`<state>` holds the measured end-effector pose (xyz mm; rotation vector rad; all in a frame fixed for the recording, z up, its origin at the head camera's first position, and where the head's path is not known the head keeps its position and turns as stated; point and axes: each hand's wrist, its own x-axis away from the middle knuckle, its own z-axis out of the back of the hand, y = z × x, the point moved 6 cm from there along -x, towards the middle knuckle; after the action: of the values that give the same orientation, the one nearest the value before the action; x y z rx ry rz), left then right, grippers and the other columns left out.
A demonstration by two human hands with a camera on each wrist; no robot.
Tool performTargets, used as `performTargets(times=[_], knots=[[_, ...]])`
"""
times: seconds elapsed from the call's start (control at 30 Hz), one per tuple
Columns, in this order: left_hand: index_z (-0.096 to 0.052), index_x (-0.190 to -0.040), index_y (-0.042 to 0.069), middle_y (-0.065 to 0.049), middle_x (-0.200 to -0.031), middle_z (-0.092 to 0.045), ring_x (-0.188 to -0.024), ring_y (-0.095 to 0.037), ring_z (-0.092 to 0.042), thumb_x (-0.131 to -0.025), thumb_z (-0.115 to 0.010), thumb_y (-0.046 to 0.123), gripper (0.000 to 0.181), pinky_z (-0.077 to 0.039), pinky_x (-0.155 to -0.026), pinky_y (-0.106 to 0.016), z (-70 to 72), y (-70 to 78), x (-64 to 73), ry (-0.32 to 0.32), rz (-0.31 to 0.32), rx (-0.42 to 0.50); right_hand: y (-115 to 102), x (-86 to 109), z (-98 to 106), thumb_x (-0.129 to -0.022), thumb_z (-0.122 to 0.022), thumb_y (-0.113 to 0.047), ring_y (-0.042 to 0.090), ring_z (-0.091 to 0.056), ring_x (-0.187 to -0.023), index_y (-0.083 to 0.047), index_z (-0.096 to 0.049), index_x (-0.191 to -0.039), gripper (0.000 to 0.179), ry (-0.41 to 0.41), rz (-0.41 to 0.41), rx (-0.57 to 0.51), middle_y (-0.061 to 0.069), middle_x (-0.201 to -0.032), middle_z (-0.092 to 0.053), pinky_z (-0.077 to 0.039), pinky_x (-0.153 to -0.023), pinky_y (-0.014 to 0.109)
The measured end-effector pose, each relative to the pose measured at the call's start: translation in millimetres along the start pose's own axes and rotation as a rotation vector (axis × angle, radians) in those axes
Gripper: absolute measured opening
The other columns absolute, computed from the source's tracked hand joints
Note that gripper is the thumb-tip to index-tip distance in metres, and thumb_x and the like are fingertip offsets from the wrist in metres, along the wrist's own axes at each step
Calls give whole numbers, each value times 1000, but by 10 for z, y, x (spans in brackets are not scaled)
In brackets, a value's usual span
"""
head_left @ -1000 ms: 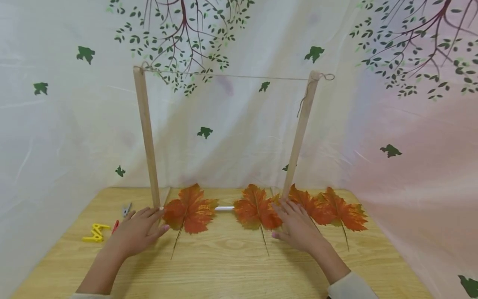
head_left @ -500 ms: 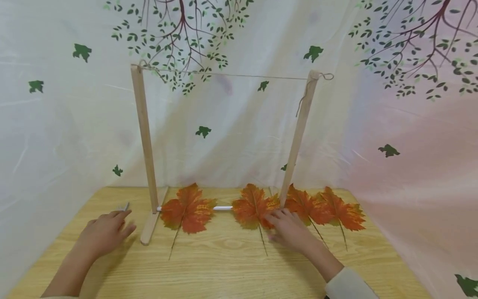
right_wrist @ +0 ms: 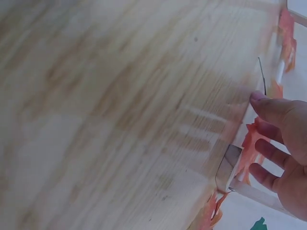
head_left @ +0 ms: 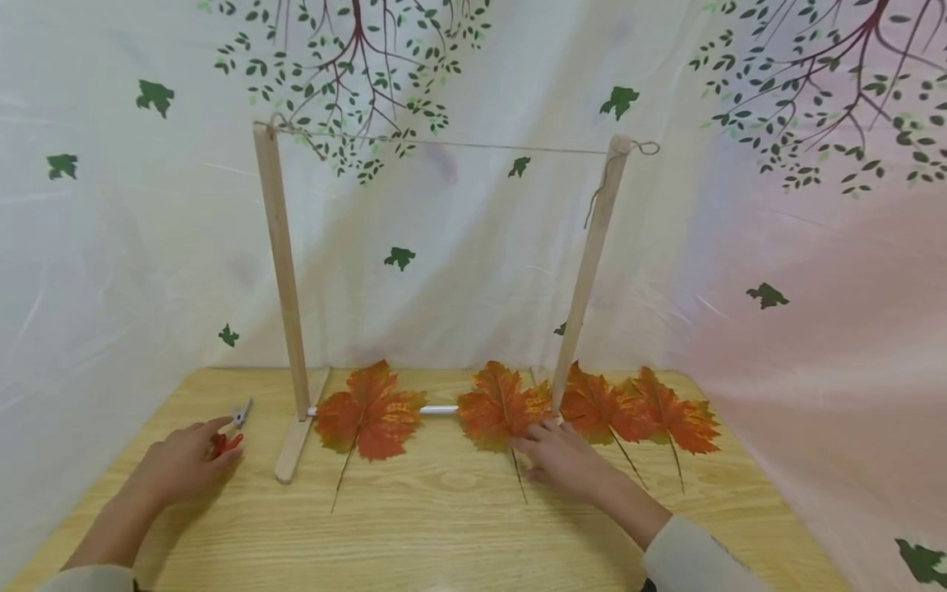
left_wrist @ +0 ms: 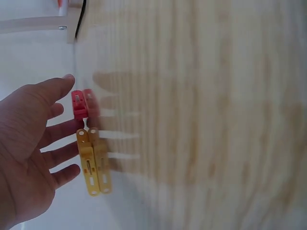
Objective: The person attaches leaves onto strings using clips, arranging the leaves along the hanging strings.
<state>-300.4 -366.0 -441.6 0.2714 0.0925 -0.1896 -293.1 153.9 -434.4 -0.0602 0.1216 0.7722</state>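
Observation:
My left hand point(head_left: 177, 464) hovers at the left of the table, fingers spread around a red clothespin point(head_left: 225, 446) and a yellow clothespin point(left_wrist: 88, 163). In the left wrist view nothing is pinched between thumb and fingers; in the head view the hand covers the yellow clothespin. A grey clothespin point(head_left: 241, 413) lies just beyond the fingertips. My right hand point(head_left: 565, 460) is beside the stem of an orange artificial maple leaf point(head_left: 503, 407), at the foot of the right post. Its fingers are loosely spread in the right wrist view and grip nothing.
A wooden frame has a left post point(head_left: 281, 271), a right post point(head_left: 592, 271) and a string point(head_left: 444, 145) tied across the top. More maple leaves point(head_left: 370, 411) lie along its white bottom rod point(head_left: 439, 409) and right of it point(head_left: 669, 411). A printed curtain point(head_left: 473, 230) hangs behind.
My left hand has left the foot of the left post and moved left to the clothespins. My right hand has drawn slightly left and nearer, off the right post's base.

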Motion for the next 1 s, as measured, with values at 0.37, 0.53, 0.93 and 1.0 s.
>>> performTargets(times=[0.37, 0.53, 0.93, 1.0], knots=[[-54, -132, -16, -6, -89, -70, -80, -28, -67, -94, -75, 35, 67, -50, -58, -48, -29, -79, -103, 55, -21, 41, -102, -19, -49, -92, -77, -16, 19, -62, -104, -22, -74, -123, 32, 18, 114, 75, -5, -113, -70, -55, -85, 44], [-47, -139, -17, 2, -77, -59, -65, -16, -51, -96, -73, 35, 72, -41, -54, -36, -54, -67, -141, 36, -12, 60, -137, -6, -50, -90, -79, -14, 17, -63, -100, -23, -76, -114, 26, 67, 178, 120, -7, -109, -71, -56, -86, 41], [-47, -139, -15, 4, -70, -50, -63, -15, -44, -98, -71, 31, 66, -33, -58, -36, -33, 9, -152, 44, -20, 55, -111, -18, -34, -93, -78, -22, 17, -63, -105, -23, -74, -116, 24, 30, 161, 92, -7, -114, -72, -54, -93, 41], [-47, -139, -15, 4, -72, -51, -65, -15, -45, -98, -71, 31, 66, -34, -59, -36, -35, 12, -154, 43, -22, 52, -107, -21, -31, -93, -77, -23, 17, -63, -106, -22, -74, -118, 25, 27, 160, 89, -7, -115, -72, -53, -94, 41]])
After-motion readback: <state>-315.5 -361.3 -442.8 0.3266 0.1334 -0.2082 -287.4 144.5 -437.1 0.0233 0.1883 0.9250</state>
